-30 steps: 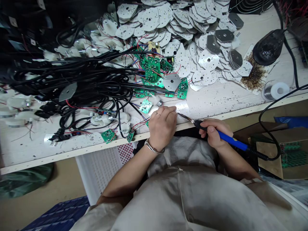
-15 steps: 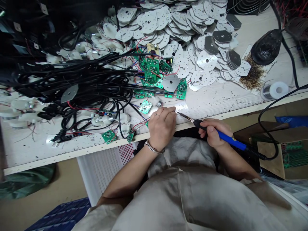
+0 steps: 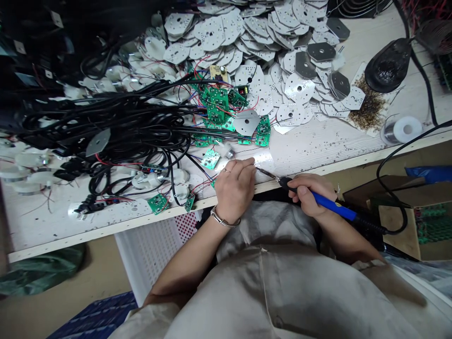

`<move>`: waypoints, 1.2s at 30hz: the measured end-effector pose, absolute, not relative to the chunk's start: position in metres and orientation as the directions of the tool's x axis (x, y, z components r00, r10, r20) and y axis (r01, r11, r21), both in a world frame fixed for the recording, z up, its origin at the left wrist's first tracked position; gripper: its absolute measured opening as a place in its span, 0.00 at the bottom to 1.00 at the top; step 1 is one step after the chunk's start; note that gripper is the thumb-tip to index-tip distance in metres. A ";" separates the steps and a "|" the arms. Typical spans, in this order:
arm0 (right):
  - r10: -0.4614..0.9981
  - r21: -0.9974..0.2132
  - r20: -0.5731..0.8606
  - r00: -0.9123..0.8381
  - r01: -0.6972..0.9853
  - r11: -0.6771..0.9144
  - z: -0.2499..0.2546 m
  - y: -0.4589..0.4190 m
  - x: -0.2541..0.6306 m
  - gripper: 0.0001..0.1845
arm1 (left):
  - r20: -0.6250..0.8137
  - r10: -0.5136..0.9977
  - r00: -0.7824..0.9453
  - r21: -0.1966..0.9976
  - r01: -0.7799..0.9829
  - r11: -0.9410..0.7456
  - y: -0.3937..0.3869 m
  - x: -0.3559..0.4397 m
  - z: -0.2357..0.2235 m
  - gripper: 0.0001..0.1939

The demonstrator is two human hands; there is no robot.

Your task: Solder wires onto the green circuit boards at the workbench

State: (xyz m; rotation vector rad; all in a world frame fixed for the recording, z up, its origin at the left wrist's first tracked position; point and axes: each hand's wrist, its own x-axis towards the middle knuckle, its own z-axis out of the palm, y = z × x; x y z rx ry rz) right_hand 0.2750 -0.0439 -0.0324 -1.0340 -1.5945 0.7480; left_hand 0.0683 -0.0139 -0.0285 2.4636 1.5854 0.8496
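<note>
My right hand [image 3: 312, 192] is closed around a soldering iron [image 3: 334, 205] with a blue handle. Its tip reaches left, close to the fingertips of my left hand [image 3: 236, 187]. The left fingers are pinched together over a light, shiny circuit plate [image 3: 264, 160] at the bench edge; whatever they grip there is hidden. Just beyond the left hand lie a small white motor [image 3: 226, 149] and a green circuit board [image 3: 210, 159] with thin wires attached.
White LED plates [image 3: 212, 35] are heaped at the back. Black cables [image 3: 141, 117] tangle on the left. A black iron stand [image 3: 387, 66] and a solder spool [image 3: 406, 129] are at right. The bench edge [image 3: 116, 226] runs across in front; a cardboard box [image 3: 399, 226] stands below right.
The view has shifted slightly. Both hands stay almost in place, the iron's tip still beside the left fingertips.
</note>
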 end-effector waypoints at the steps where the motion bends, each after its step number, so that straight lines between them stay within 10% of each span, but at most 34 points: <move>1: 0.904 -0.869 0.423 -0.063 0.254 0.425 -0.032 -0.044 0.275 0.10 | 0.411 0.860 0.302 0.367 0.809 -0.460 -0.014 0.069 -0.028 0.06; 31: 0.919 -0.930 0.359 0.164 0.142 0.338 -0.044 -0.055 0.267 0.12 | 0.429 0.852 0.300 0.307 0.839 -0.450 -0.013 0.072 -0.026 0.05; 36: 0.824 -0.746 0.567 0.000 0.426 0.513 -0.041 -0.039 0.255 0.18 | 0.423 0.849 0.315 0.298 0.837 -0.459 -0.013 0.073 -0.029 0.05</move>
